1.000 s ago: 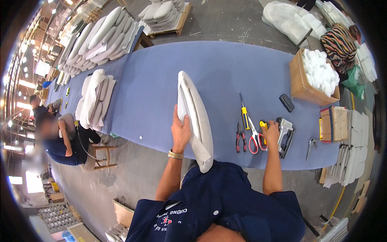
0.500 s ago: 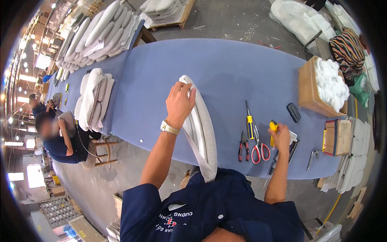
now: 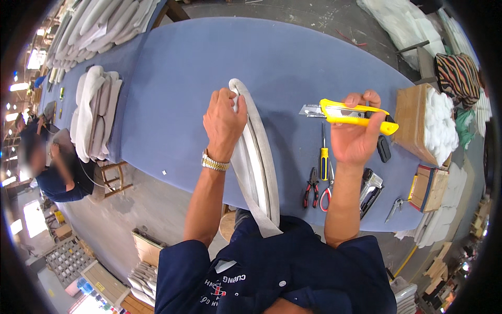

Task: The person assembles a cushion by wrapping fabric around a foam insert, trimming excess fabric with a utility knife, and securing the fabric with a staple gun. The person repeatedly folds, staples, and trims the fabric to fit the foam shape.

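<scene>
A light grey fabric cushion [image 3: 265, 162] stands on its edge, running from the table toward my body, with a loose pale strip of cloth along its left side. My left hand [image 3: 225, 123] is closed on the cushion's far end, fingertips pressed at the cloth edge. In my right hand [image 3: 351, 144] is a yellow utility knife [image 3: 328, 111], raised above the table. Its blade is out and points left, toward the cushion but apart from it. Below the knife lie a yellow screwdriver [image 3: 324, 163], pliers [image 3: 312, 189] and red-handled scissors [image 3: 325, 198], partly hidden by my forearm.
On the blue table [image 3: 193, 68] are a black case [image 3: 384, 148], a staple gun [image 3: 370, 189], a metal hand tool [image 3: 395, 210] and a carton [image 3: 413, 125] of white stuffing. Cushions are stacked at left [image 3: 94, 112]. A co-worker [image 3: 57, 157] sits beyond them.
My right hand has lifted the yellow utility knife from near the scissors, up and away over the table; its blade now shows. My left hand stays on the cushion's far end.
</scene>
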